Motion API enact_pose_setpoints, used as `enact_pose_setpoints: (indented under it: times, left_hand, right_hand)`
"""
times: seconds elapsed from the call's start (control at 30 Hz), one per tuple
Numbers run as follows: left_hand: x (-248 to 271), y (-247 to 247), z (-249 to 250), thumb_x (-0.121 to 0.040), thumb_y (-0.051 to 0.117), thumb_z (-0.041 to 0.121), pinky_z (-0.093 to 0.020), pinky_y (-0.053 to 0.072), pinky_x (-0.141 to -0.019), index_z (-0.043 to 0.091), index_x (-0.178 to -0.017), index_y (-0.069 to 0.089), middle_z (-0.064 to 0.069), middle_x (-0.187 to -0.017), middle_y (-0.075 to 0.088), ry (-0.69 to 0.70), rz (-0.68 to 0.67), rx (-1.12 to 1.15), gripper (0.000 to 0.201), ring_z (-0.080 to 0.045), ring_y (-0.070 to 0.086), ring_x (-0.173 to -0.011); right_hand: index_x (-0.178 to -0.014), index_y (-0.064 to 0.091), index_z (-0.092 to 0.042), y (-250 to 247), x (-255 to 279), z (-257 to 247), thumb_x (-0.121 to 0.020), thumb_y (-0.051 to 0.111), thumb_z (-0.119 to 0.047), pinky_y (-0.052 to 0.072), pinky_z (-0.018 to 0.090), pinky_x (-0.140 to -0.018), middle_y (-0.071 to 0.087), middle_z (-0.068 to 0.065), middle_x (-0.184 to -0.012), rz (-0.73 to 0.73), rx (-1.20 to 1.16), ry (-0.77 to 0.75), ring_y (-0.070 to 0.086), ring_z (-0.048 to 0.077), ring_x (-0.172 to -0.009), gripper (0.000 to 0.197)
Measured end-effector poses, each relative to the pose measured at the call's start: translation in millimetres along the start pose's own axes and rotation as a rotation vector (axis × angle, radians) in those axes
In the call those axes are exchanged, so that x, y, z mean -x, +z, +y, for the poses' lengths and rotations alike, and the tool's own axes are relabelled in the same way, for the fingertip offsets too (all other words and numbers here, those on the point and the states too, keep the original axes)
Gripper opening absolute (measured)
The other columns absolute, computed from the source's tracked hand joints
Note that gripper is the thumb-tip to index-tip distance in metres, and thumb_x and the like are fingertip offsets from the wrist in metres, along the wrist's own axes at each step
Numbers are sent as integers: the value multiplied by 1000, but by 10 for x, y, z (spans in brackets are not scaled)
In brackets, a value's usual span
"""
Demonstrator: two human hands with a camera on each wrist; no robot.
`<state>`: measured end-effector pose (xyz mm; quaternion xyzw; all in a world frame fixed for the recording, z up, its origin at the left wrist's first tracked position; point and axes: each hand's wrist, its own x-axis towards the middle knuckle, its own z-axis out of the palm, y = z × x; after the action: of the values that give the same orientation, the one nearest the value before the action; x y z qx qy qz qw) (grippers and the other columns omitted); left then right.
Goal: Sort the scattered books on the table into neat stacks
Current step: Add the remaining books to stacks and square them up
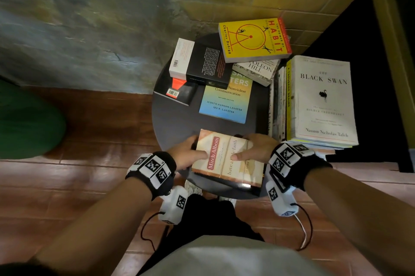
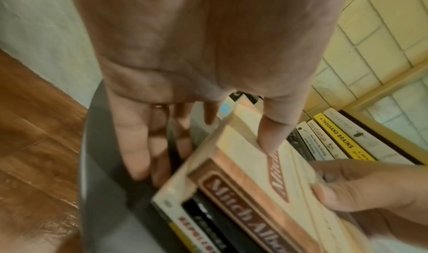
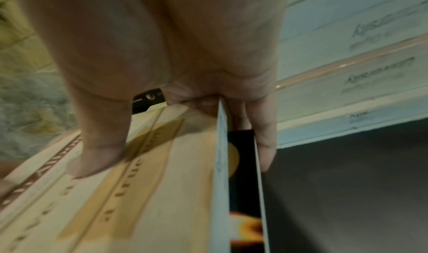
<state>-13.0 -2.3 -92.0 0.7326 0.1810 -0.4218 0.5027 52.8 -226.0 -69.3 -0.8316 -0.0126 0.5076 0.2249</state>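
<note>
From the head view, the cream Mitch Albom book [image 1: 226,159] lies flat on a short stack at the near edge of the round dark worktop [image 1: 177,118]. Its long axis runs from near edge to far edge. The left hand [image 1: 187,154] grips its spine side and the right hand [image 1: 253,147] the page side, thumbs on the cover, so both are equally near. Loose paperbacks, among them the yellow Habit book [image 1: 253,39], lie askew toward the far edge.

The left wrist view shows the left thumb [image 2: 271,136] pressing the matte cover, fingers down the stack's side; glossy spines lie beneath.

In the right wrist view, blurred, the right thumb [image 3: 97,156] rests on top, and the fingers seem to curl under a thin, stiff black cover below.
</note>
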Motion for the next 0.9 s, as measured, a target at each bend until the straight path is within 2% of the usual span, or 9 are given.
enact_pose_setpoints:
  times: [0.1, 0.2, 0.3, 0.4, 0.47, 0.6, 0.73, 0.83, 0.9]
  left_hand:
    - [-40, 49, 75, -73, 77, 37, -42, 46, -104, 29, -151, 17, -2, -135, 57, 77, 97, -32, 99, -22, 58, -119]
    - [-56, 96, 146, -83, 73, 16, -38, 49, -100, 20, -153, 8, -6, -135, 56, 83, 64, -1, 96, -22, 60, -117]
    - [-66, 119, 138, -85, 70, 8, -38, 49, -97, 16, -153, 7, -7, -133, 56, 87, 50, 31, 93, -22, 60, -116]
    - [-69, 138, 136, -84, 70, 7, -34, 51, -92, 14, -152, 10, -5, -125, 59, 91, 63, 33, 91, -19, 61, -110]
    - [-68, 137, 138, -84, 72, 11, -29, 50, -89, 15, -152, 13, -5, -129, 59, 98, 74, 9, 90, -17, 61, -108]
    - [-67, 42, 101, -87, 69, 28, -35, 48, -100, 18, -149, 26, -5, -134, 57, 88, 104, -26, 76, -20, 58, -117]
    - [-56, -177, 106, -89, 65, 32, -40, 40, -108, 18, -142, 40, -4, -140, 49, 81, 188, 104, 60, -22, 49, -128]
    - [-78, -413, 155, -80, 72, 35, -47, 40, -109, 23, -125, 54, -6, -130, 59, 76, 258, 195, 50, -25, 56, -121]
    - [-100, -568, 232, -85, 70, 28, -41, 42, -105, 21, -123, 56, -6, -121, 63, 95, 283, 201, 41, -24, 59, -114]
  right_hand:
    - [-117, 60, -28, 35, 17, -32, -74, 76, -49, 41, 20, -82, 62, -8, -102, 22, 41, -27, 59, 11, -98, 51]
    - [-119, 59, -28, 74, 32, -1, -73, 77, -50, 45, 22, -82, 65, -6, -108, 33, 27, -32, 60, 11, -96, 53]
    - [-125, 56, -24, 108, 81, 24, -74, 77, -46, 44, 23, -82, 64, -4, -110, 46, -1, -31, 60, 13, -99, 59]
    - [-126, 56, -22, 128, 95, 39, -76, 77, -44, 44, 22, -80, 66, 0, -117, 51, -13, -29, 61, 14, -101, 58]
    - [-126, 55, -20, 119, 82, 26, -77, 76, -42, 44, 23, -83, 65, 1, -119, 40, -3, -22, 61, 16, -106, 58]
    - [-133, 50, -17, 56, 40, -13, -79, 75, -39, 46, 30, -98, 62, 3, -126, 27, -1, 5, 59, 19, -114, 64]
    - [-136, 49, -14, -83, 25, -94, -84, 69, -40, 38, 30, -107, 53, 6, -138, 85, -4, -38, 50, 21, -126, 62]
    - [-127, 56, -14, -237, 24, -254, -88, 65, -38, 39, 30, -105, 56, 5, -133, 154, 3, -82, 51, 21, -124, 47]
    - [-111, 63, -17, -380, -7, -375, -87, 65, -37, 43, 31, -101, 60, 5, -126, 239, 5, -119, 55, 21, -117, 31]
